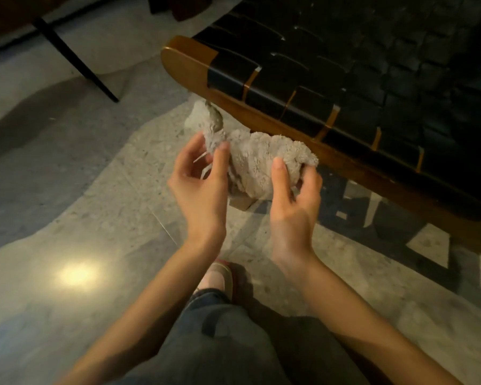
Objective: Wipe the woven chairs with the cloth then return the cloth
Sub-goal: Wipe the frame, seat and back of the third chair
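A: Where is the cloth (257, 159) now?

B: In front of the person, held up in the air btw both hands, just beside the front edge of the woven chair (331, 87). It is grey, fluffy and bunched up, w/ one end sticking up toward the chair's corner.

A: Both hands grip it?

B: Yes. The left hand (199, 179) pinches the left part of the cloth, thumb on the near side and fingers curled behind. The right hand (295, 195) holds the right part, thumb pressed on the near face and fingers wrapped around the far side.

A: Does the cloth touch the chair?

B: I cannot tell; the upper end is very near the wooden frame, maybe overlapping only in view.

A: And the chair itself?

B: Black straps woven over a brown wooden frame, approx. the upper right of the view. It stands on a speckled floor (81, 218).

A: Anything else?

B: A dark thin leg (75, 61) of other furniture at upper left, a bright light reflection (75, 273) on the floor at lower left, also the person's dark trousers (233, 343) and one shoe (220, 276) at the bottom
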